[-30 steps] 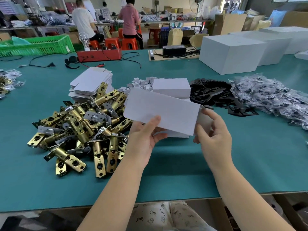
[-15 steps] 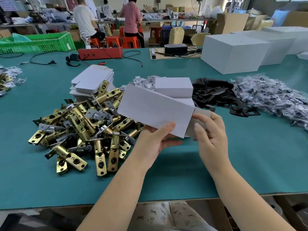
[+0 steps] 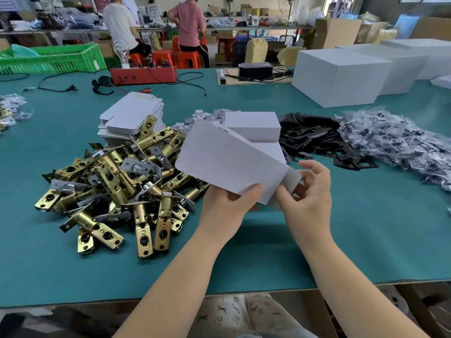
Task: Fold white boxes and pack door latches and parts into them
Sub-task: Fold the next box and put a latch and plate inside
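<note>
I hold a small white box (image 3: pixel 227 159) above the green table, tilted with its far end raised to the left. My left hand (image 3: pixel 227 211) grips its near edge from below, thumb on top. My right hand (image 3: pixel 307 191) pinches the end flap (image 3: pixel 291 176) at the box's right end. A heap of brass door latches (image 3: pixel 117 181) lies to the left. A stack of flat white box blanks (image 3: pixel 133 118) sits behind the heap. Folded white boxes (image 3: pixel 251 124) are stacked just behind the held one.
Black metal plates (image 3: pixel 317 140) and bagged parts (image 3: pixel 400 140) lie to the right. Large white cartons (image 3: pixel 339 74) stand at the back right, a red box (image 3: pixel 144 74) with cables and a green crate (image 3: pixel 53 59) at the back left. Two people sit at far benches. The table edge (image 3: pixel 73 301) runs close to me.
The box has turned and tilted, its left end rising. My right hand has shifted from beside the box's end to pinching the end flap.
</note>
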{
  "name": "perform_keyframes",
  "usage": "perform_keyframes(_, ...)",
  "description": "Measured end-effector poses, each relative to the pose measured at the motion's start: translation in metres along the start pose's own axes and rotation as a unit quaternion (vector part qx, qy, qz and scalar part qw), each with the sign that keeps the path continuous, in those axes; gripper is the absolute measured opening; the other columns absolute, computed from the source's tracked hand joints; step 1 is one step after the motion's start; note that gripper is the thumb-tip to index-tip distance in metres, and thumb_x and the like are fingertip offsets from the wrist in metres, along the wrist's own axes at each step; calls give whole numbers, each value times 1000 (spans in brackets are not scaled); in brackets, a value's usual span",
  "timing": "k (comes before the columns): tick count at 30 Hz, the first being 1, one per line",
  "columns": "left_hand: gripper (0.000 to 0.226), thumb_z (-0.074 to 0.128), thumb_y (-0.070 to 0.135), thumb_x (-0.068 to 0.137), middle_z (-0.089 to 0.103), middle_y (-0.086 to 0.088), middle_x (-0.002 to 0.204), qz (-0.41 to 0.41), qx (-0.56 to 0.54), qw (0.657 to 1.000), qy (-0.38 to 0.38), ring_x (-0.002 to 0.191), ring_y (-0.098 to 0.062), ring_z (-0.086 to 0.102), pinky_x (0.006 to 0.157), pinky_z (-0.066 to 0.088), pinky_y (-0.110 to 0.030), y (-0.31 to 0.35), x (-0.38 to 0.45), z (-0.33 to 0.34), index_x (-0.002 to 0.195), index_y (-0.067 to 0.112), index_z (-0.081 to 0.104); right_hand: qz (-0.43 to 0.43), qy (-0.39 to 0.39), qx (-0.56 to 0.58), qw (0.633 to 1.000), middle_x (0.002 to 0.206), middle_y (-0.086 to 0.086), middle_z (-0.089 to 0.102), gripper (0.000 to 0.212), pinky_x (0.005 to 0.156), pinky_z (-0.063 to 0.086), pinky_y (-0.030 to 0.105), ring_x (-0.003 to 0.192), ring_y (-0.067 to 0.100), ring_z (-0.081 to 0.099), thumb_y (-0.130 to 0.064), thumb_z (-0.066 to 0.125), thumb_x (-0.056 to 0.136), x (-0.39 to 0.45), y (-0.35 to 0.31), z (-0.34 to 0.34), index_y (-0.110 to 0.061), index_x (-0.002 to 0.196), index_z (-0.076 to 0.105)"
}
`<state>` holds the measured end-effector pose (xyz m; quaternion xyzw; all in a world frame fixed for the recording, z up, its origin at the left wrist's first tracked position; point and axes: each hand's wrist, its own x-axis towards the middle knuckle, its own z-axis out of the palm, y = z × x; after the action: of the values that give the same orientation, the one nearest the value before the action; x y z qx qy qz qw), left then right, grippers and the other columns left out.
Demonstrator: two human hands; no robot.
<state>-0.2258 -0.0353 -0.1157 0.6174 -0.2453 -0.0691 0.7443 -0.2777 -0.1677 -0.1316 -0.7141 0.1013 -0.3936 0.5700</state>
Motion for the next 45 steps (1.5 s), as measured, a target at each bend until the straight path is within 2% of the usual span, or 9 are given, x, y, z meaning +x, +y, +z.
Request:
perform_keyframes(4,25,72,17,75,74,6,89,-46,-80,995,35,82,-15,71,60,59,-33,1,4,-4,90,36,73,84,-105,199,971,97,-8,71,32,65,55,30,81,15,64,-21,50,85,7,-4,-7,-27,113,64)
perform_keyframes(7,28,74,11,81,73,-6,100,-88,-124,988,4,90,-27,71,64,59,-35,-1,5,-6,106,21,67,119,-119,228,959,105,-4,71,26,71,58,38,89,20,64,-32,64,89,9,-4,-6,-30,114,68)
perform_keyframes(14,28,72,23,79,75,1,99,-71,-55,995,-38,89,-22,73,65,61,-35,-4,1,-3,105,27,65,107,-111,172,973,100,-11,73,58,64,56,24,87,10,68,-40,61,77,7,-2,-5,-22,132,54)
perform_keyframes(19,35,74,40,75,74,11,93,-30,73,996,-41,88,-11,71,64,57,-24,-9,1,-2,106,29,64,122,-84,129,980,87,-12,73,42,63,55,21,82,6,68,-20,60,91,8,4,-6,-17,132,55)
perform_keyframes(21,50,71,50,70,74,4,89,-60,23,998,-25,80,-19,72,59,57,-28,-7,1,1,108,20,62,138,-81,155,975,87,-10,74,45,62,55,21,82,7,68,-25,62,86,10,2,-7,-19,130,56)
perform_keyframes(25,33,60,44,82,73,-2,78,-102,-79,992,-16,66,-20,70,53,57,-30,0,5,-2,103,18,59,152,-107,205,961,103,2,72,44,66,57,33,88,20,64,-41,72,75,12,-1,-8,-20,114,69)
perform_keyframes(32,54,54,55,75,71,-14,72,-184,-153,970,-43,59,-20,69,53,56,-30,6,7,-8,102,9,61,160,-91,217,959,96,-1,73,58,70,56,37,84,16,67,-42,77,68,14,-1,-10,-16,119,63)
perform_keyframes(38,55,54,58,80,73,-11,74,-178,-137,972,-62,60,-19,69,53,56,-29,6,7,-8,103,8,61,161,-82,243,953,91,0,75,55,63,56,27,81,14,69,-40,84,60,15,-2,-10,-22,109,65)
perform_keyframes(45,46,60,50,80,74,-7,85,-148,-64,984,-79,68,-19,69,55,55,-29,3,5,-7,109,15,61,172,-71,260,948,91,-2,74,47,62,56,24,81,11,68,-34,70,69,16,-3,-11,-17,112,62)
